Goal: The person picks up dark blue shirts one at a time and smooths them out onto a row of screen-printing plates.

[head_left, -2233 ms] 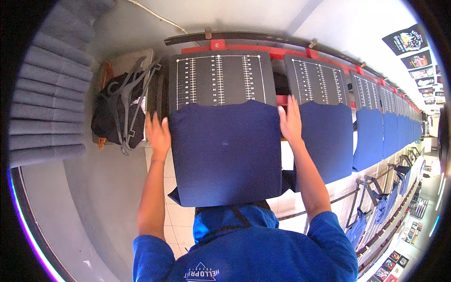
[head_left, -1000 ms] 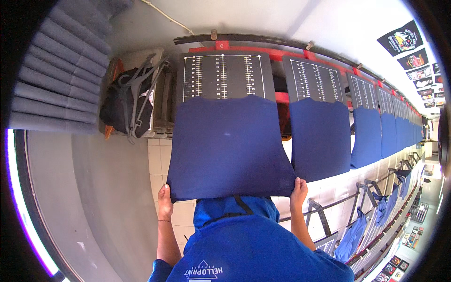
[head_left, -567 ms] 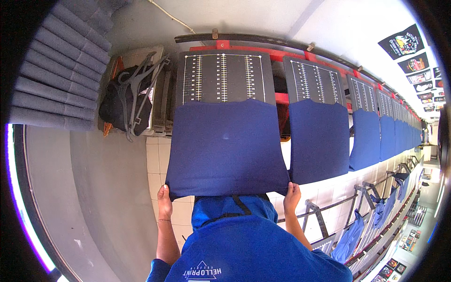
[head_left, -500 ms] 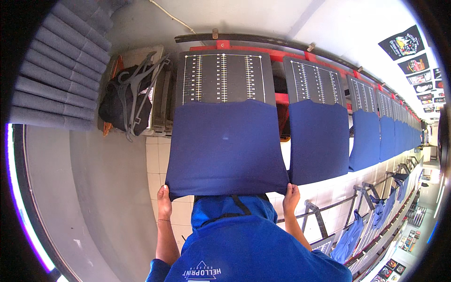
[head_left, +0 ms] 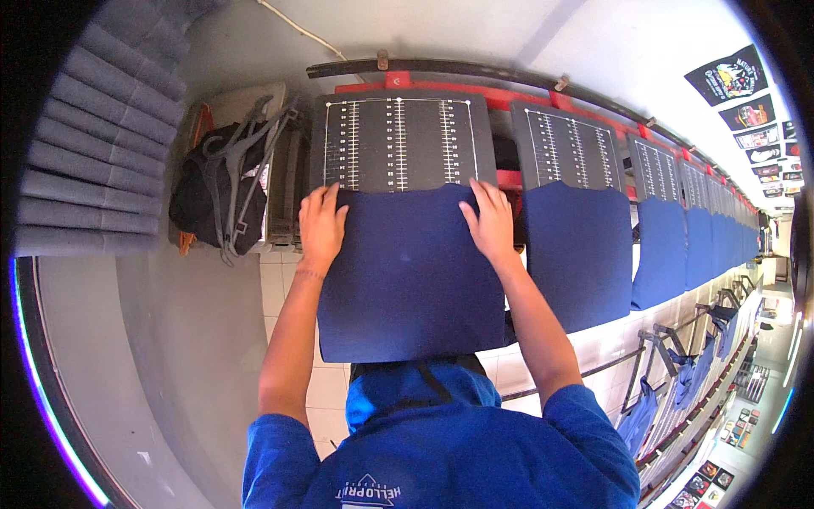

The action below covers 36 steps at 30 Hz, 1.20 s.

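A navy fabric panel (head_left: 411,280) lies over the lower part of a black board (head_left: 365,140) marked with white ruled scales. My left hand (head_left: 322,222) rests on the panel's upper left corner, fingers stretched toward the board. On the upper right corner lies my right hand (head_left: 489,219), its fingers spread and the thumb pointing inward. Both palms face down and neither hand grips the cloth. The panel's near edge hangs just in front of my body.
Along a red rail (head_left: 500,100) to the right runs a row of similar boards, each bearing a navy panel (head_left: 577,254). Grey hangers (head_left: 242,170) lie on dark cloth at the left, beside a grey curtain (head_left: 102,153). Blue garments (head_left: 640,416) hang on a lower right rack.
Both hands have let go of the panel's near corners and moved forward to its far corners. The near edge has narrowed and relaxed.
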Available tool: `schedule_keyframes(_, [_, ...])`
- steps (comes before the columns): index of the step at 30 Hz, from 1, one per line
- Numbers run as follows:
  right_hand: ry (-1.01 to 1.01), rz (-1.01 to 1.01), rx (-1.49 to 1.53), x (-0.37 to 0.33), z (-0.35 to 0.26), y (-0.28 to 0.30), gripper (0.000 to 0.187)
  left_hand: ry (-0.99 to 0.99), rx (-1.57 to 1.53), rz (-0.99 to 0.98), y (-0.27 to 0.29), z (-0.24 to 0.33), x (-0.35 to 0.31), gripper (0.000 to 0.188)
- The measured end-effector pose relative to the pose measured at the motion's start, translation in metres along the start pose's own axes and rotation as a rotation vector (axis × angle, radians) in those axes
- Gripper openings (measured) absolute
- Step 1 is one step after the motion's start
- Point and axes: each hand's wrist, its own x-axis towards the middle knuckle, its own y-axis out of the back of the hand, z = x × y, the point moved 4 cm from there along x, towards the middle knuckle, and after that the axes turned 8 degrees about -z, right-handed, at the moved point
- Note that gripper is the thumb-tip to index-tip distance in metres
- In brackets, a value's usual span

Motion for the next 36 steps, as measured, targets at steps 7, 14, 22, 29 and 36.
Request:
schedule_keyframes(7, [0.093, -0.088, -0.031, 0.037, 0.018, -0.037, 0.020, -0.089, -0.106, -0.079, -0.024, -0.009, 0.035, 0.014])
schedule_keyframes(14, [0.044, -0.072, 0.077, 0.053, 0.029, -0.038, 0.019, -0.104, -0.115, -0.168, -0.025, -0.018, 0.056, 0.024])
schedule_keyframes(22, [0.080, -0.086, 0.045, 0.064, 0.029, -0.041, 0.021, -0.111, -0.053, -0.243, -0.030, -0.022, 0.067, 0.025])
schedule_keyframes(29, [0.097, -0.076, 0.008, 0.065, 0.029, -0.045, 0.020, -0.142, -0.068, -0.236, -0.031, -0.023, 0.065, 0.025])
schedule_keyframes(36, [0.105, -0.065, 0.001, 0.066, 0.027, -0.046, 0.020, -0.138, -0.067, -0.248, -0.033, -0.026, 0.063, 0.023])
